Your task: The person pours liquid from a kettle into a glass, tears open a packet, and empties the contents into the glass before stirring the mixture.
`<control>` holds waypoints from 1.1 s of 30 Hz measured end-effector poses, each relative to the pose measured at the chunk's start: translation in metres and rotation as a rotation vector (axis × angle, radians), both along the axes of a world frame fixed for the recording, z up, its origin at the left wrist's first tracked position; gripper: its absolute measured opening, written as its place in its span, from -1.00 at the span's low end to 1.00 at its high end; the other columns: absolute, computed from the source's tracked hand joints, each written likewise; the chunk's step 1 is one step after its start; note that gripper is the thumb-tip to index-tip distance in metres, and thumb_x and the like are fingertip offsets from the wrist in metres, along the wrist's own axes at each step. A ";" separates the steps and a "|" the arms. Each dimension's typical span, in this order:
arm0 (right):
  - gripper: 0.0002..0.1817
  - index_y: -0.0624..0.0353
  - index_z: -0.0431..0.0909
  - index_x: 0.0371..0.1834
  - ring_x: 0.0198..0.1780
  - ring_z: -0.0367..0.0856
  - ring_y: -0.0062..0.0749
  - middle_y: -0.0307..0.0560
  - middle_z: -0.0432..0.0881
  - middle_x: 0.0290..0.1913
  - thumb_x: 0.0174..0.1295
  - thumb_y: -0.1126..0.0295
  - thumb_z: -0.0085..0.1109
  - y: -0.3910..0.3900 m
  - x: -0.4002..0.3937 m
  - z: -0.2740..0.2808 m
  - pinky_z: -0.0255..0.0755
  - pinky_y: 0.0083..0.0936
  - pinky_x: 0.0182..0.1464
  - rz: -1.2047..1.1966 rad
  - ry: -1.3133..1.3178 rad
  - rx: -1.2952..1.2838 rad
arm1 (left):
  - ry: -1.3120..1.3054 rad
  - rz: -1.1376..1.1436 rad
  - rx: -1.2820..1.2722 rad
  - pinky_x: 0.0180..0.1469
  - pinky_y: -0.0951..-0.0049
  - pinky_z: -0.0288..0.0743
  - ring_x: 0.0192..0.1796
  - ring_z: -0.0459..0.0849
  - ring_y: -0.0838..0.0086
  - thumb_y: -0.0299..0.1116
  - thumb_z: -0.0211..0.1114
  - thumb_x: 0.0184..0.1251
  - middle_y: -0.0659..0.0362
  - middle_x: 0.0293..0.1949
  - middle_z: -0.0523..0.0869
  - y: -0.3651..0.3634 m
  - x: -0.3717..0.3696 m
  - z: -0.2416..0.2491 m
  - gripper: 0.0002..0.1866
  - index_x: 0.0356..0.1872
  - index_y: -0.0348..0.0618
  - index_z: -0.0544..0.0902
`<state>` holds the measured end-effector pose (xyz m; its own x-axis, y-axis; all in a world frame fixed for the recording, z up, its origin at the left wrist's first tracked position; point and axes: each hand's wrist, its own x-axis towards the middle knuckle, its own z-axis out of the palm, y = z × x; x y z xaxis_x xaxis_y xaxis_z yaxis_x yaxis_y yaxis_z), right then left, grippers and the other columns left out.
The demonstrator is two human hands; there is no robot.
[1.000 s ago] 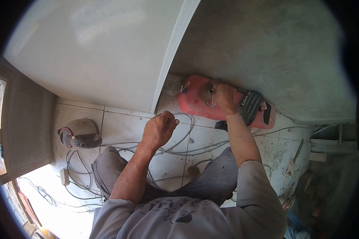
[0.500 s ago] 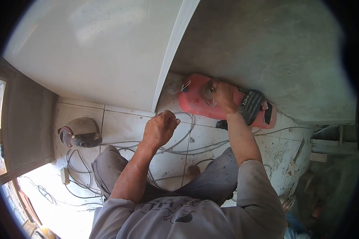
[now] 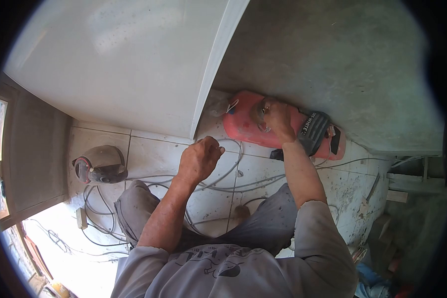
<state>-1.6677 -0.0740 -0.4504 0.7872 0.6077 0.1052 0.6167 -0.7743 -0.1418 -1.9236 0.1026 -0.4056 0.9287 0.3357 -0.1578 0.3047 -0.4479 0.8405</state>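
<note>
My right hand (image 3: 279,121) reaches down with curled fingers at a clear glass mug (image 3: 259,112). The mug stands on a red, rounded plastic surface (image 3: 238,121), and the hand covers part of it. I cannot tell what its fingertips grip. Beside that hand lies a dark pouch (image 3: 314,133) lettered OFF-WHITE. Closed, with fingers curled, my left hand (image 3: 199,158) hovers over the tiled floor in front of my knees. A small pale spot shows at its fingertips.
A welding helmet (image 3: 100,165) sits on the floor at left. Grey cables (image 3: 223,188) loop across the tiles (image 3: 154,151) between my legs. A white panel (image 3: 129,64) stands ahead, and a grey wall (image 3: 327,59) rises behind the red thing. Clear crumpled plastic (image 3: 217,107) lies beside it.
The view has shifted very slightly. Both hands keep nearly the same place and pose.
</note>
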 end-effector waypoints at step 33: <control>-0.86 0.21 0.69 -0.39 -0.25 0.67 0.10 0.22 0.68 -0.33 -0.04 0.49 0.19 0.002 0.006 0.023 0.52 -0.10 -0.13 -0.107 0.038 0.203 | 0.032 -0.001 -0.008 -0.19 0.23 0.54 -0.26 0.72 0.09 -0.22 0.29 0.30 0.00 -0.39 0.73 0.000 0.002 -0.001 -0.75 -0.29 -0.23 0.61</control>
<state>-1.6615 -0.0718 -0.4272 0.8516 0.4900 0.1861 0.5240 -0.7883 -0.3224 -1.9214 0.1025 -0.4069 0.9235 0.3333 -0.1898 0.3308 -0.4414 0.8341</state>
